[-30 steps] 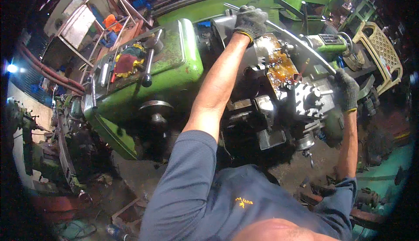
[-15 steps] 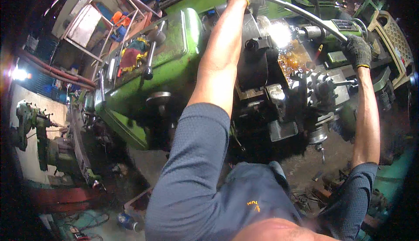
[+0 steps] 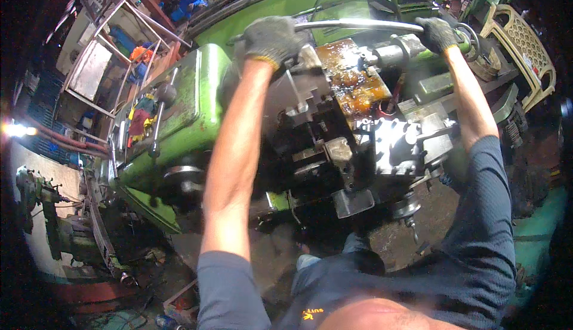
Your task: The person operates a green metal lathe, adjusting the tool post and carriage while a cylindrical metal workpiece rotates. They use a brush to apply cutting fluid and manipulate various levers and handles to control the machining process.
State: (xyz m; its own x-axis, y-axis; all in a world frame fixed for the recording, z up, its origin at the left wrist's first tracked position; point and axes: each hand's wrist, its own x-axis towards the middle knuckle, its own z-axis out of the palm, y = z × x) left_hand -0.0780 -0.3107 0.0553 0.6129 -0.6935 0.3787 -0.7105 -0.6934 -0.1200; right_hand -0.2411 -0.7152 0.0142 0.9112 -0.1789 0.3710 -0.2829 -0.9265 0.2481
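Observation:
A long bright metal rod [image 3: 364, 24] spans the far side of a green lathe [image 3: 206, 85], roughly level from left to right. My left hand [image 3: 273, 40], in a dark knit glove with a yellow cuff edge, is closed round its left part, above the dark chuck [image 3: 307, 106]. Closed round the right part, beside the tailstock [image 3: 391, 54], is my right hand [image 3: 439, 35] in a matching glove. Between my arms lie a wet surface stained orange-brown [image 3: 358, 82] and a brightly lit tool post [image 3: 397, 145]. My palms hide the fingers' inner sides.
A lever with a ball end [image 3: 156, 127] rises from the headstock, near coloured rags [image 3: 141, 121]. A beige plastic chair [image 3: 525, 49] stands at the far right. A cross-slide handle [image 3: 409, 210] juts toward me. At the far left is a metal frame rack [image 3: 95, 70]; a person in blue [image 3: 190, 1] is beyond.
The rod has gone from slanting down at the right to nearly level. My left hand has come left and nearer, my right hand left and farther. The whole view has shifted too.

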